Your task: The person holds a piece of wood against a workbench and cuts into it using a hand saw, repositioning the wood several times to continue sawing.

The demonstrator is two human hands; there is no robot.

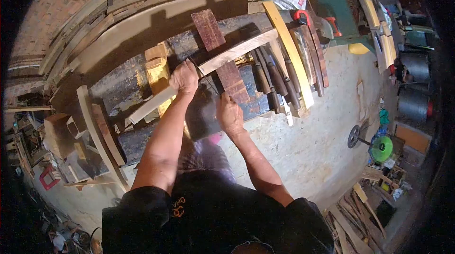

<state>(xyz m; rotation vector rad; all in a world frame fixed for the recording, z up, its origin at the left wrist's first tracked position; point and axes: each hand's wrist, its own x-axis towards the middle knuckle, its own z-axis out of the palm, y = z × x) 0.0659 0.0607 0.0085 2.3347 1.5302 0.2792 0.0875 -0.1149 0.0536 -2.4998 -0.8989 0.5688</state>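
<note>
My left hand is closed over a pale wooden strip, which lies slantwise across the bench and shows on both sides of the fist. A thin dark tool, seen nearly edge-on, crosses beside that fist. Its near end is in my closed right hand; I cannot tell what kind of tool it is. Beneath the strip lies a reddish-brown board, running away from me. Several chisels with dark handles rest to the right of my right hand.
The dark, worn workbench carries a long yellowish board and a red tape measure at right. A curved wooden piece leans at the left end. Planks are stacked behind. A green fan stands on the floor at right.
</note>
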